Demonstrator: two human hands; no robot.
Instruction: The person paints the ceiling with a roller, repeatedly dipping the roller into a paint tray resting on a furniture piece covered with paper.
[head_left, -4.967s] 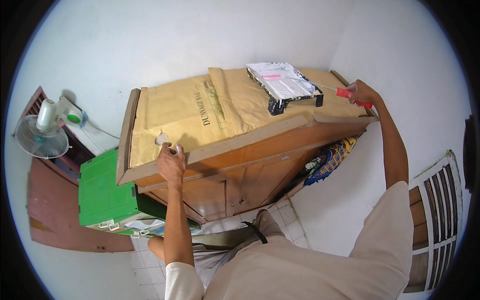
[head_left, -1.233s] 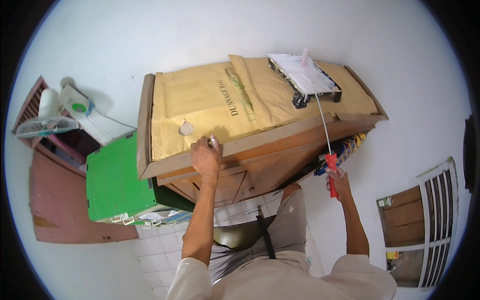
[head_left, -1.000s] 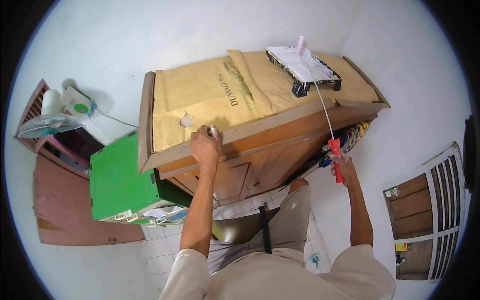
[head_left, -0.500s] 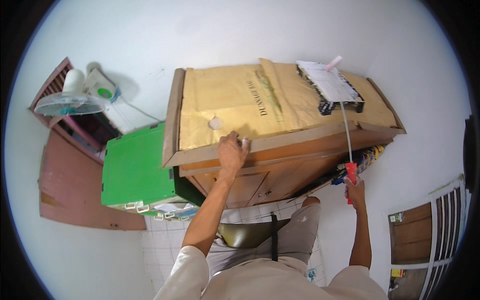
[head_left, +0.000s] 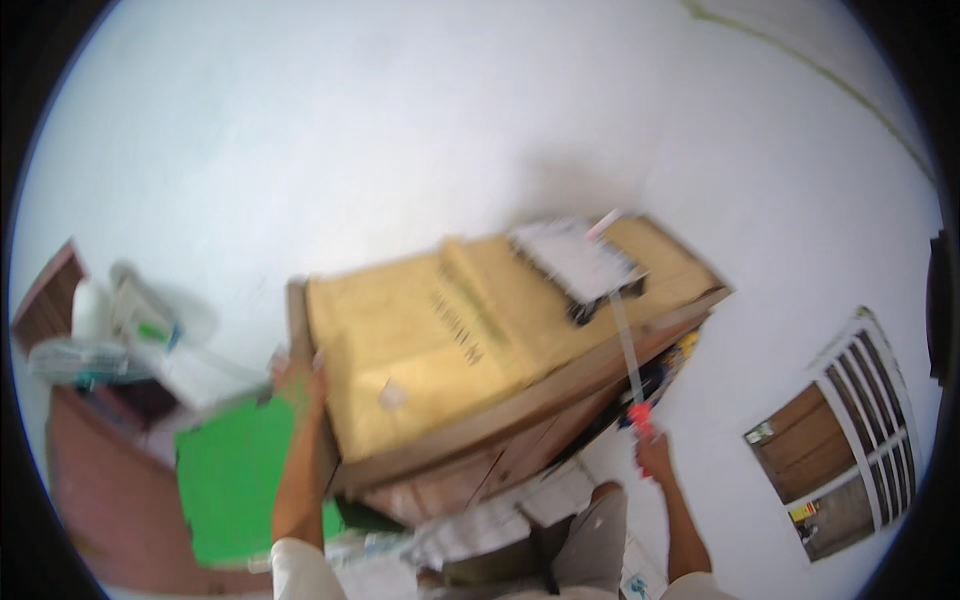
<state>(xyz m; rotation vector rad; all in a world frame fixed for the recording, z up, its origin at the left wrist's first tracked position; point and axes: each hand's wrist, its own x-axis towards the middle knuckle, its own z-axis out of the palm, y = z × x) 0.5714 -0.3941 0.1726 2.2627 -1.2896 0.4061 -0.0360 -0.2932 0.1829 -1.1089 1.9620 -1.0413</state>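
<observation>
At the left end of the wooden cabinet [head_left: 440, 452], my left hand [head_left: 300, 382] is raised, blurred, with thumb and fingers apart and nothing seen in it. My right hand [head_left: 654, 458], right of the cabinet, is closed around the red handle of a long-rodded tool [head_left: 627, 345]. Its pale, thin rod slants up over the cabinet's front edge to a white-topped black stand [head_left: 580, 258]. The rod's far end cannot be made out there. A pinkish-white stick-like piece [head_left: 604, 224] juts up at the stand's far side. Yellow-brown paper [head_left: 400, 330] covers the cabinet top.
A green box [head_left: 235, 480] stands left of the cabinet, with a fan [head_left: 85, 345] beyond it. White wall [head_left: 330, 130] rises behind the cabinet. A barred wooden opening [head_left: 850, 430] is at the right. Patterned cloth [head_left: 684, 352] shows at the cabinet's right side.
My left hand has left the cabinet's front edge and moved left to its end. The right hand keeps the red handle. The view has shifted and tilted, and the picture is blurred.
</observation>
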